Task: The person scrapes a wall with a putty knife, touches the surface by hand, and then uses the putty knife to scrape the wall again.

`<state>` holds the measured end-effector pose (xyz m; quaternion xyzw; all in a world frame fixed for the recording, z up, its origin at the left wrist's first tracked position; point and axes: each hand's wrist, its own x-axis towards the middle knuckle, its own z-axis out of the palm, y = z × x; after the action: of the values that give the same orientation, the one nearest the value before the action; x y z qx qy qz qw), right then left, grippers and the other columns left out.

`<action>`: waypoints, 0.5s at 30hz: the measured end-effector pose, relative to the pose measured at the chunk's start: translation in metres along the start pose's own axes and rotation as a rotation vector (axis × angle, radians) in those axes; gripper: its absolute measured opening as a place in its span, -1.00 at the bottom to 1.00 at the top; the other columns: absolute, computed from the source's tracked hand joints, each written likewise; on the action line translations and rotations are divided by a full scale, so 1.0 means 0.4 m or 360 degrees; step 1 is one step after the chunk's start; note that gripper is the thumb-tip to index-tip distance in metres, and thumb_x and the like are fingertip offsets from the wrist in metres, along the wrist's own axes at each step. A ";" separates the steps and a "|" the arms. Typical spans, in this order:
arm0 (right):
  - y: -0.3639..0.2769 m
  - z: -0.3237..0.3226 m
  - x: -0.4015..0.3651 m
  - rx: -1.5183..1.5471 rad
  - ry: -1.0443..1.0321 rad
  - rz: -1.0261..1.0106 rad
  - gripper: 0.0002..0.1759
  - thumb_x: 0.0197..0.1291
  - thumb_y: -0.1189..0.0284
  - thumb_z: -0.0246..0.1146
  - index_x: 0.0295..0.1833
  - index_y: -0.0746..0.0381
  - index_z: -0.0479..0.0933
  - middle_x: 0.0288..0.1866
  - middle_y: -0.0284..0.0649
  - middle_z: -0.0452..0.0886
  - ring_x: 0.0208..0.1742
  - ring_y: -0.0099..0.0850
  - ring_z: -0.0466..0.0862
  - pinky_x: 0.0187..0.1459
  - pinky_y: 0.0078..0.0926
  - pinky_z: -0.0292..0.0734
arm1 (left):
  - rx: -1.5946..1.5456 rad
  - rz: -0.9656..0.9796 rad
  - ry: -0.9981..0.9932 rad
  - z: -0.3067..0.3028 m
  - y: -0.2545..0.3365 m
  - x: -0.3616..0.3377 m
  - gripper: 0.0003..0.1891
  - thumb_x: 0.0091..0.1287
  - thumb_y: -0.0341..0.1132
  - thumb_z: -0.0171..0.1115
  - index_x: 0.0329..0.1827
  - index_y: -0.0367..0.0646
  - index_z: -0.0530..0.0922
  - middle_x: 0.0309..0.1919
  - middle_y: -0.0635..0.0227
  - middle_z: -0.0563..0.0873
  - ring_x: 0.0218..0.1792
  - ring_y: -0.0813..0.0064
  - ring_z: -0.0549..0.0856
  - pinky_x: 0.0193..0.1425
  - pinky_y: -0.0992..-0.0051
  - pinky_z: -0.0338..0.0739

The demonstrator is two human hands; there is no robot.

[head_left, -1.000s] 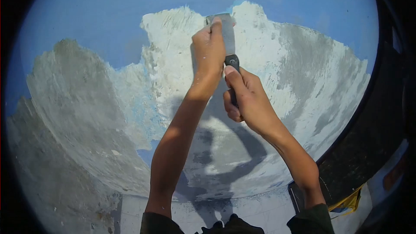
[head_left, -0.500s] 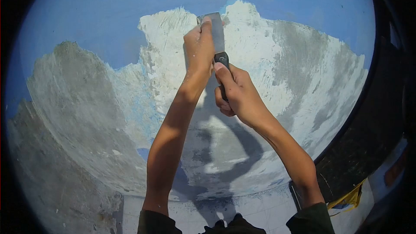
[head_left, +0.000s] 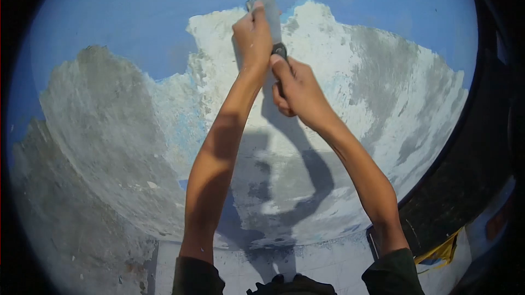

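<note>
Scraper (head_left: pixel 274 26) is at the upper middle of the view, blade upward, standing before the wall (head_left: pixel 328 84) with its tip overlapping the blue paint (head_left: pixel 136 27). From my remote station I record both hands engaged on it. The right hand (head_left: pixel 298 92) is closed round the black handle (head_left: pixel 280 50), thumb laid along it; its lower end is hidden. The left hand (head_left: pixel 253 38) grips the blade, thumb flat on the face near the top edge; the other fingers are largely concealed, so I cannot confirm how they bear on the back. I judge the divided hold to serve steering from below and support near the working edge. Contact between edge and wall I cannot verify.

Surface condition: blue paint ends in a ragged border; below it I note a scored white layer (head_left: pixel 314 24) and rough grey patches (head_left: pixel 104 98). Shadows (head_left: pixel 317 174) of the arms fall across the lower part, consistent with strong light. Surroundings: pale floor (head_left: pixel 339 259) at the wall's foot, a dark area (head_left: pixel 454 185) at right, and a yellow item (head_left: pixel 445 251), unidentified, near the right sleeve (head_left: pixel 392 276).
</note>
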<state>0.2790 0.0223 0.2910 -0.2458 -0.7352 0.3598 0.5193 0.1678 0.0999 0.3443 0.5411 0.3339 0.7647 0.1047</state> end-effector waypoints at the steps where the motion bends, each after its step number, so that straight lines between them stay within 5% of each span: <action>1: -0.029 -0.005 0.000 0.0043 -0.0037 0.0045 -0.51 0.64 0.00 -0.03 -0.28 0.16 0.30 -0.77 -0.41 0.30 -0.79 -0.60 0.26 -0.69 -0.55 0.18 | -0.0069 -0.0046 -0.0008 0.005 0.004 0.010 -0.37 0.59 0.05 -0.01 -0.53 -0.35 0.52 -0.66 0.29 0.53 -0.55 0.48 0.52 -0.43 0.26 0.38; 4: -0.039 -0.035 -0.092 0.0279 -0.0036 0.0277 -0.56 0.62 0.04 0.02 -0.27 0.14 0.32 -0.78 -0.42 0.26 -0.82 -0.59 0.21 -0.71 -0.56 0.14 | -0.0284 -0.0416 -0.0398 -0.045 0.001 -0.065 -0.40 0.59 0.04 0.05 -0.54 -0.26 0.55 -0.71 0.40 0.47 -0.68 0.57 0.49 -0.57 0.41 0.34; 6: 0.004 -0.083 -0.211 0.0394 0.0152 0.0350 -0.60 0.62 0.10 0.01 -0.27 0.13 0.31 -0.79 -0.40 0.23 -0.84 -0.59 0.19 -0.73 -0.56 0.13 | -0.0095 -0.0434 -0.0594 -0.113 0.013 -0.147 -0.44 0.59 0.09 0.10 -0.34 -0.26 0.69 -0.75 0.47 0.43 -0.72 0.62 0.48 -0.61 0.46 0.32; 8: 0.127 -0.153 -0.359 0.0134 0.0514 0.0159 -0.59 0.63 0.10 -0.03 -0.26 0.14 0.31 -0.76 -0.39 0.23 -0.83 -0.59 0.21 -0.73 -0.56 0.14 | 0.0521 0.0109 -0.0332 -0.163 0.006 -0.166 -0.51 0.60 0.05 0.09 -0.06 -0.24 0.74 -0.55 0.31 0.63 -0.43 0.47 0.67 -0.27 0.32 0.54; 11: 0.321 -0.184 -0.628 0.0252 0.0956 0.0514 -0.53 0.61 -0.01 0.02 -0.31 0.10 0.29 -0.76 -0.40 0.25 -0.82 -0.57 0.26 -0.74 -0.54 0.12 | 0.1291 0.1378 0.0252 -0.150 -0.015 -0.089 -0.49 0.59 0.05 0.05 0.31 -0.16 0.63 0.12 -0.04 0.70 0.25 0.11 0.62 0.38 -0.04 0.37; 13: 0.486 -0.166 -0.854 0.0010 0.1106 0.0867 -0.48 0.57 -0.07 0.06 -0.39 0.06 0.32 -0.77 -0.39 0.30 -0.82 -0.56 0.28 -0.74 -0.53 0.11 | 0.1346 0.1227 0.0103 -0.074 -0.066 -0.040 -0.36 0.56 0.08 0.03 0.61 -0.03 0.34 0.65 -0.06 0.17 0.66 -0.10 0.07 0.65 -0.24 -0.23; 15: 0.588 -0.091 -1.053 0.0205 0.1291 0.1216 -0.51 0.57 0.02 0.09 -0.41 0.08 0.37 -0.72 -0.36 0.38 -0.79 -0.53 0.35 -0.72 -0.48 0.17 | 0.1621 0.1332 0.0111 0.020 -0.137 -0.045 -0.27 0.54 0.12 0.02 0.69 0.04 0.17 0.72 0.05 -0.04 0.72 0.00 -0.13 0.68 -0.26 -0.32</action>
<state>0.4533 -0.1315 -0.1332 -0.5811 -0.3118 0.4432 0.6071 0.1711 0.1352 0.2980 0.5819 0.4186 0.5045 -0.4813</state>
